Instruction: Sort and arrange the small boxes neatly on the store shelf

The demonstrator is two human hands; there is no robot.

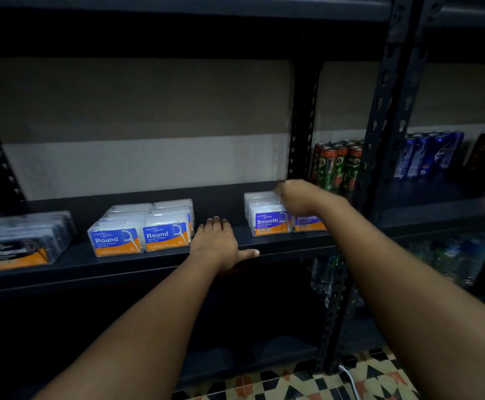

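Smooth boxes [270, 219]: sitting on shelf [279, 241], rows running front to back. Right hand [296, 197] reaching over them, grip unclear. Left hand [218, 243] resting flat, released, farther left.

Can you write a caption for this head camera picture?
Left hand rests on the shelf; right hand reaches over Smooth boxes.

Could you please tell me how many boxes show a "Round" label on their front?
2: the left Round box and the right Round box stand side by side at the shelf's front edge. Unlabelled rows behind may hold more.
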